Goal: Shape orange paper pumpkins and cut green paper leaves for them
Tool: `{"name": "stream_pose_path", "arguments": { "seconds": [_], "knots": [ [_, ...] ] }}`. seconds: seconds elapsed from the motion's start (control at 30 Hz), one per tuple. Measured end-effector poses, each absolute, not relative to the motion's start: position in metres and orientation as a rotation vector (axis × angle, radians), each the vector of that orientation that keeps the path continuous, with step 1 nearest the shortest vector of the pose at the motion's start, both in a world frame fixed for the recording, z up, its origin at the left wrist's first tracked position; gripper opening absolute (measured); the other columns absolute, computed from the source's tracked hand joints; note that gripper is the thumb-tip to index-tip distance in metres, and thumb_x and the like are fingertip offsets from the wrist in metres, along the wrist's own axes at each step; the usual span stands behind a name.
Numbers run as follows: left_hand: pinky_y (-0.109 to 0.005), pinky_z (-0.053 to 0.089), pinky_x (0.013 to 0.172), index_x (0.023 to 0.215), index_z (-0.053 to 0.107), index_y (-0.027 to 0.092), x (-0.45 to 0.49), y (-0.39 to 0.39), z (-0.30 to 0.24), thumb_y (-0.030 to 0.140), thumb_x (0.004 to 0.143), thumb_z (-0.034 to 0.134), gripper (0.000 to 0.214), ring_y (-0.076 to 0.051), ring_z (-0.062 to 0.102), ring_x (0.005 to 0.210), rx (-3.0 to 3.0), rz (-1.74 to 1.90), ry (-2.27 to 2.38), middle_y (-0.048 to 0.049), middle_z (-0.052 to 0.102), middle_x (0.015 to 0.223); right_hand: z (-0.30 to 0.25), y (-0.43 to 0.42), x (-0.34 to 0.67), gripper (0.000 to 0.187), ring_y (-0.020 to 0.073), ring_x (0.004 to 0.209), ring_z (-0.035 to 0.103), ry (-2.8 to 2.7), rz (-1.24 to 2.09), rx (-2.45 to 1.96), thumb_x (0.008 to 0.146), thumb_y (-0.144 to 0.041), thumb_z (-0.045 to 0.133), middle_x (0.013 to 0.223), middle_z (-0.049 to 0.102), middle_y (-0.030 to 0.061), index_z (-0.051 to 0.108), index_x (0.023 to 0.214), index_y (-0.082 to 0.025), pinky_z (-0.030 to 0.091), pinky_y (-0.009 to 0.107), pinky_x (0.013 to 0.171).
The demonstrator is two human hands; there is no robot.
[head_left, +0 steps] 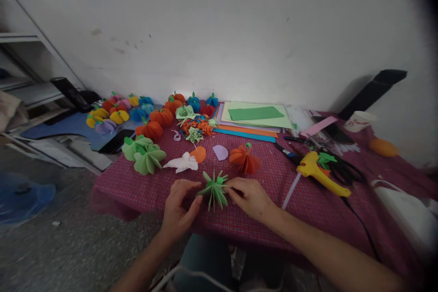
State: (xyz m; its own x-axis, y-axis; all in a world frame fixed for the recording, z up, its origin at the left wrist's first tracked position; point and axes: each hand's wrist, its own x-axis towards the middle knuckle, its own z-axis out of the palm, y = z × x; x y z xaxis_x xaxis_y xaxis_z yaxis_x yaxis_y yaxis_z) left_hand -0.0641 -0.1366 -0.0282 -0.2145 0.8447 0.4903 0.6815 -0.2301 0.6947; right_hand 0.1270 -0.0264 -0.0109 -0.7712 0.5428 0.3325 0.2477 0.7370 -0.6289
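Observation:
A light green paper pumpkin [215, 191] with fanned-out folds and a brighter green top sits near the table's front edge, between my hands. My right hand [249, 197] pinches one of its folds on the right side with thumb and fingertips. On the other side, my left hand [180, 204] is curved with thumb and forefinger apart, close to the left folds; whether it touches them I cannot tell. Just behind are an orange paper pumpkin [245, 159], a lilac paper piece [220, 152], an orange paper piece [198, 154] and a crumpled white tissue [183, 163].
Light green pumpkins [148, 157] stand to the left, with several coloured ones behind. Paper scraps [196, 125] and stacked sheets [256, 113] lie by the wall. At right are a yellow glue gun [321, 175], black-handled scissors [347, 171] and a paper cup [358, 121].

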Motion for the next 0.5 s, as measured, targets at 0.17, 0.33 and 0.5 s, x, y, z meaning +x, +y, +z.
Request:
{"name": "stream_pose_path", "arguments": {
  "seconds": [0.17, 0.33, 0.5],
  "knots": [
    [-0.033, 0.042, 0.074, 0.091, 0.057, 0.021, -0.0621, -0.1346, -0.0259, 0.021, 0.076, 0.056, 0.016, -0.019, 0.054, 0.082, 1.954, 1.379, 1.828, -0.0038, 0.061, 0.085, -0.0093, -0.0274, 0.1267, 0.018, 0.0109, 0.072, 0.060, -2.425, 0.812, -0.618, 0.085, -0.017, 0.044, 0.080, 0.066, 0.0008, 0.063, 0.084, -0.019, 0.045, 0.020, 0.066],
    [-0.030, 0.039, 0.071, 0.081, 0.059, 0.020, -0.0602, -0.1315, -0.0263, 0.017, 0.079, 0.053, 0.008, -0.016, 0.052, 0.075, 1.942, 1.359, 1.833, -0.0017, 0.060, 0.075, -0.0076, -0.0280, 0.1255, 0.019, 0.0105, 0.068, 0.060, -2.441, 0.855, -0.623, 0.085, -0.018, 0.044, 0.076, 0.066, 0.0005, 0.062, 0.080, -0.019, 0.044, 0.020, 0.063],
    [-0.028, 0.039, 0.069, 0.078, 0.058, 0.019, -0.0598, -0.1275, -0.0260, 0.019, 0.080, 0.054, 0.005, -0.014, 0.051, 0.073, 1.854, 1.330, 1.814, -0.0007, 0.058, 0.072, -0.0081, -0.0285, 0.1251, 0.019, 0.0104, 0.066, 0.058, -2.445, 0.899, -0.626, 0.085, -0.018, 0.045, 0.073, 0.064, 0.0007, 0.063, 0.079, -0.018, 0.042, 0.019, 0.061]
  ]
}}
